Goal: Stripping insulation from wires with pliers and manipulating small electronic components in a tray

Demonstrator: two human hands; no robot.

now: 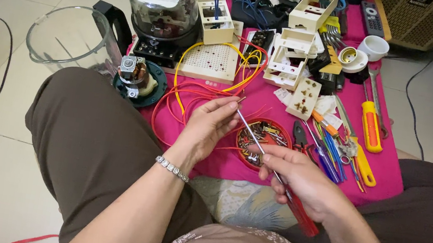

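Red-handled screwdriver (278, 176), gripped by right hand (306, 183); left hand (206, 128) pinches its tip at 10 o'clock: a slip risks pricking fingers.

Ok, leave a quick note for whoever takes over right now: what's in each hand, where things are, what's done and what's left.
Left hand: fingertips pinch a small part at the screwdriver tip; the part is too small to identify.
Right hand: grips the red-handled screwdriver, its tip pointing at the left fingertips.
Nearby: round red tin of small parts just beyond the hands, red and yellow wires on the pink cloth.
Done and left: cannot tell.
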